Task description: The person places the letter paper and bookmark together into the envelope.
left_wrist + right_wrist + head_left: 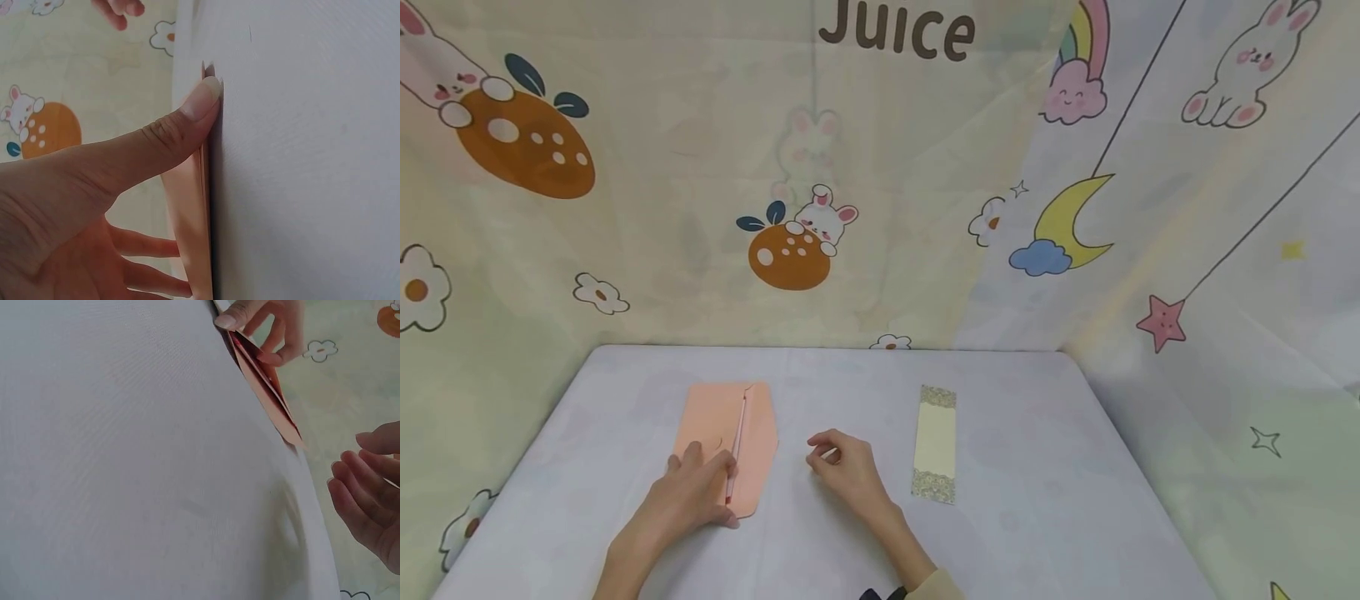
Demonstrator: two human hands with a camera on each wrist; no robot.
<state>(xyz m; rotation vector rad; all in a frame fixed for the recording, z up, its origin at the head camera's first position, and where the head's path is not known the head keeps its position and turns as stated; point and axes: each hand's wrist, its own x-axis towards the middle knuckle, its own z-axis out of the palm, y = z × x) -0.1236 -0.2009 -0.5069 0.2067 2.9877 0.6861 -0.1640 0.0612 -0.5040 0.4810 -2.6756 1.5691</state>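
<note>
Pressing on envelope (718, 417) with left hand (694, 486), with fingers spread and thumb at near edge. Holding right hand (847, 468) just right of envelope, with fingers loosely curled. Seeing card (935, 442) on table (865, 387), right of right hand.

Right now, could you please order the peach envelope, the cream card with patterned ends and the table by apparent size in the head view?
1. Table
2. Peach envelope, partly covered
3. Cream card, clearly narrower than the envelope
</note>
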